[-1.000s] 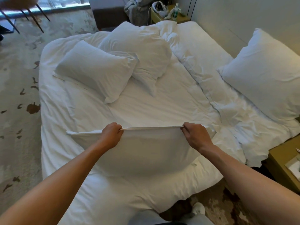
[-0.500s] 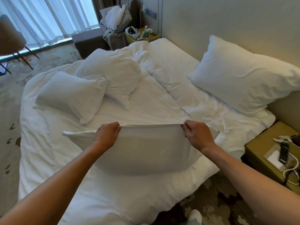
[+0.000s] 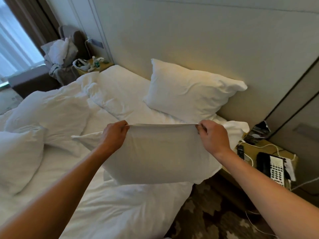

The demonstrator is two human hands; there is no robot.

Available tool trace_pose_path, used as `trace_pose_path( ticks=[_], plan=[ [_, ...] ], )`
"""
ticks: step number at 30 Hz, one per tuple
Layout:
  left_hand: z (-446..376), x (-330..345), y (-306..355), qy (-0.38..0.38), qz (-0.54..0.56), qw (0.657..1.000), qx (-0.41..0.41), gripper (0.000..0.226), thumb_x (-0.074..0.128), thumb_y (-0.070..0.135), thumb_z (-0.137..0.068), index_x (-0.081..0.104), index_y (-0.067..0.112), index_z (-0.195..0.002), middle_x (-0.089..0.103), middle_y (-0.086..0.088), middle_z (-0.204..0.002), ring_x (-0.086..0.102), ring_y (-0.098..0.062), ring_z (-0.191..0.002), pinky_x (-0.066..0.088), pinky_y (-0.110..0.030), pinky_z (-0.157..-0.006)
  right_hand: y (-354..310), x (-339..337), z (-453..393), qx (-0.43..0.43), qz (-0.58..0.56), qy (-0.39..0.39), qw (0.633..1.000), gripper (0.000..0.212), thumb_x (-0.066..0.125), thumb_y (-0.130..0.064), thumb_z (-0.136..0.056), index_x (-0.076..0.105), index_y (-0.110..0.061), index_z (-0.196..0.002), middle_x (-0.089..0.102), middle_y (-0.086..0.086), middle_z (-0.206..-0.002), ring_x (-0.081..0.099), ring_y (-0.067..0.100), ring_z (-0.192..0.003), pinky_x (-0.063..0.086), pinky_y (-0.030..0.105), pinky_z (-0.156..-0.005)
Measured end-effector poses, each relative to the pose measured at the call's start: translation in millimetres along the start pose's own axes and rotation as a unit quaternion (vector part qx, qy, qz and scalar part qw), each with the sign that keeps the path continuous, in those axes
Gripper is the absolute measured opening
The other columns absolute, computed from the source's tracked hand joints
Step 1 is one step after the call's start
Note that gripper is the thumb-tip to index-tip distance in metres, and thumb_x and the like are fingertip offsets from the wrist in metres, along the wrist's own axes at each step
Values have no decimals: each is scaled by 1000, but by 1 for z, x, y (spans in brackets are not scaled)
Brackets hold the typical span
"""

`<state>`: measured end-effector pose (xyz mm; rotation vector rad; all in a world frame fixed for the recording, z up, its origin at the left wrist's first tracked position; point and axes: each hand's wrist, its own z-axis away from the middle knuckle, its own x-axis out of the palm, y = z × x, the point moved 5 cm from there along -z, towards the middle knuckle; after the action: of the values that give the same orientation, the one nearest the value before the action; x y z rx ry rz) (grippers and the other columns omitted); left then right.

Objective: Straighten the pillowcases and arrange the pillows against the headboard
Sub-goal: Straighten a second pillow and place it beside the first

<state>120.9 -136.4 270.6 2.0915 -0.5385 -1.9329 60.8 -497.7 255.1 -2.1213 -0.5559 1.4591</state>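
I hold a white pillow (image 3: 160, 156) up over the near side of the bed, its top seam pulled taut. My left hand (image 3: 114, 133) pinches the seam toward its left end and my right hand (image 3: 212, 135) pinches the right corner. Another white pillow (image 3: 191, 94) leans against the pale padded headboard (image 3: 198, 45), just beyond the one I hold. Two more pillows lie on the rumpled white duvet (image 3: 120, 207) at the left: one at the left edge (image 3: 17, 157) and one behind it (image 3: 57, 118).
A wooden nightstand (image 3: 250, 150) stands to the right of the bed with a black telephone (image 3: 271, 166), a remote and white cables. A far nightstand (image 3: 96, 66) carries bottles and a bag. An armchair (image 3: 63, 54) piled with linen stands by the curtain. Patterned carpet (image 3: 215, 216) lies below.
The view has swung right and up toward the headboard. Both hands kept their grip and carried the pillow toward the headboard end of the bed, nearer the leaning pillow.
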Motion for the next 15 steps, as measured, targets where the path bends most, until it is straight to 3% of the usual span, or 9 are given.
trace_pose_path(
  ticks=[10,15],
  plan=[
    [-153,33,91,7,4,996,91,24,51,30,-101,68,18,-89,69,-8,-79,64,-33,-75,56,-42,-69,73,-28,-85,72,29,36,996,40,55,-31,-104,60,-9,-71,62,4,-68,57,26,-67,48,46,-62],
    [-233,50,82,-5,2,995,104,24,50,30,-102,68,19,-89,68,-6,-81,59,-28,-72,42,-32,-61,77,-5,-139,91,60,33,993,43,56,-32,-103,57,-8,-68,60,5,-62,56,27,-60,49,46,-59]
  ],
)
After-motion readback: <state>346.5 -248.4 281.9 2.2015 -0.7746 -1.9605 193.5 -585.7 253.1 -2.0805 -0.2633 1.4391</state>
